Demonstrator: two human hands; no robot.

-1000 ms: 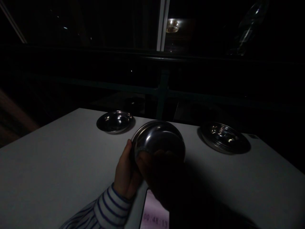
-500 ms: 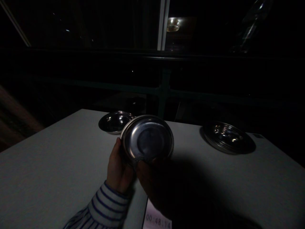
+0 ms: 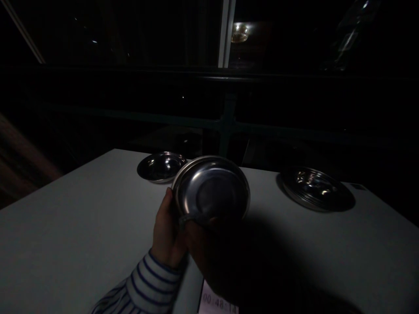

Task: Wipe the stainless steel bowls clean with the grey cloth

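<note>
A round stainless steel bowl [image 3: 218,192] is tilted up above the table, its underside facing me. My left hand [image 3: 166,235] grips it by its left edge, with the thumb along the rim. In deep shadow, my right hand [image 3: 203,240] is closed at the bowl's lower edge. A small grey cloth-like piece [image 3: 189,217] shows at its fingertips, against the metal. Most of the right hand's fingers are lost in the dark. Behind the held bowl, to the left, another steel bowl [image 3: 160,168] stands upright on the table.
On the right of the white table [image 3: 81,226] sits a stack of steel bowls [image 3: 316,189]. A phone [image 3: 216,301] showing a timer lies at the near edge, partly under my right arm. A dark railing [image 3: 225,117] and windows are beyond the table.
The held bowl has shifted slightly right and shows a little larger, both hands moving with it. The grey piece at the right fingertips has slid a little left along the bowl's lower edge.
</note>
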